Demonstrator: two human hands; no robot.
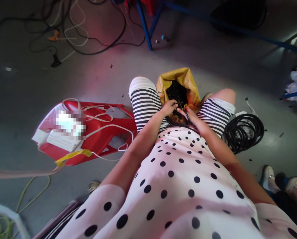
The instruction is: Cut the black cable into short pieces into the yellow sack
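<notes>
Seated person, head view down at lap. Both hands meet at the mouth of a yellow bag (pixel 185 79) held between the knees, bag open and full of small black parts (pixel 176 92), too small to tell what they are. Left hand (pixel 168 108) sits at the bag's near left edge, fingers curled in and pinching something black, exact item unclear. Right hand (pixel 188 114) just beside it, touching or nearly touching the left, fingers closed around a thin black cable (pixel 180 123) that loops under both hands across the lap. Striped shorts on both thighs, polka-dot top fills the lower frame.

On the floor to the person's right, close by the right thigh, a coil of black cable (pixel 244 131). To the left, a red plastic stool (pixel 101 136) tipped on its side with white cords (pixel 101 109) draped over it and a blurred white item on top. Loose wires (pixel 73 36) across the far floor, blue frame legs (pixel 145 25) beyond. White shoes (pixel 283 182) of another person at the lower right edge, green-yellow cord (pixel 26 194) at lower left
</notes>
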